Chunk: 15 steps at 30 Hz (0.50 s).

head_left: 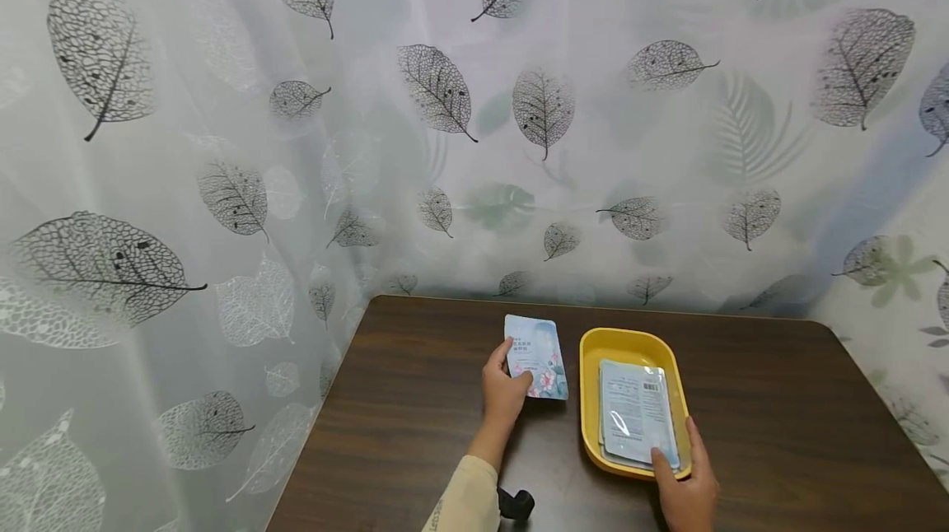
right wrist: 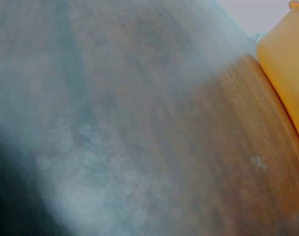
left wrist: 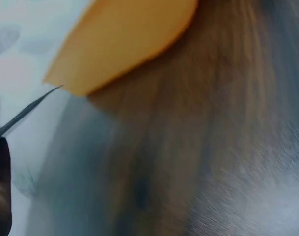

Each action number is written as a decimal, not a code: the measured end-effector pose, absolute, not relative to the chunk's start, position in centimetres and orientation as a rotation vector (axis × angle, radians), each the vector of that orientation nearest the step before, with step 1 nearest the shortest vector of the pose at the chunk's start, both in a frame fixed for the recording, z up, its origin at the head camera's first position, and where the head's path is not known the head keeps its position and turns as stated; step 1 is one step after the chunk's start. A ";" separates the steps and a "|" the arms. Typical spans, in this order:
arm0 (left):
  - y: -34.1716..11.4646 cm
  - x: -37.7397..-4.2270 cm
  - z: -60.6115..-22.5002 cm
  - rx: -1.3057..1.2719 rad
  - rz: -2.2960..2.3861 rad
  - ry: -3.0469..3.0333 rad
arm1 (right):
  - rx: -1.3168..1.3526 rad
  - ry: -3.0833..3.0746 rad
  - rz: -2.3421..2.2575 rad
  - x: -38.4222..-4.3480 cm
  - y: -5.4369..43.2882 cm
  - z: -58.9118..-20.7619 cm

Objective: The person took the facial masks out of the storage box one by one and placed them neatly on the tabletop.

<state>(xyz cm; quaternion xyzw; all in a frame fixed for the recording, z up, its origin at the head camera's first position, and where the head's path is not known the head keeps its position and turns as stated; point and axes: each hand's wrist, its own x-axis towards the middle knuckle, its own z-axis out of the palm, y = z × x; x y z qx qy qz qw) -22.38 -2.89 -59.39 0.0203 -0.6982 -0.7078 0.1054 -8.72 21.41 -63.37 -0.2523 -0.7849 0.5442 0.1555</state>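
Observation:
In the head view my left hand (head_left: 506,388) pinches a flat light-blue sachet (head_left: 544,347) with pink flowers and printed text, thumb on its face. It is held just left of a yellow plastic tray (head_left: 591,400). Inside the tray lies a small stack of similar sachets (head_left: 636,408), the top one showing small print and a barcode. My right hand (head_left: 689,491) grips the tray's near right corner, its thumb over the rim by the sachets and its fingers along the outer side. At the left wrist view's edge, part of the left hand (left wrist: 1,191) holds the sachet (left wrist: 26,112), seen edge-on.
The tray stands on a dark brown wooden table (head_left: 786,408). A leaf-patterned curtain (head_left: 474,161) hangs behind the table and along its left side. A black strap piece (head_left: 516,505) sits by the left sleeve.

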 end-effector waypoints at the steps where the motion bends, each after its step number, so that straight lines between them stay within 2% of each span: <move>1: -3.1 -22.4 -59.8 0.082 -2.060 -2.100 | -0.726 -2.250 1.559 -8.7 21.4 -63.3; 9: -4.0 -21.8 -62.1 0.117 -1.533 -2.521 | -0.738 -2.260 1.562 -8.7 21.5 -63.3; 15: -3.9 -21.8 -63.4 -0.032 -1.218 -2.596 | -0.743 -2.266 1.568 -8.6 21.7 -63.5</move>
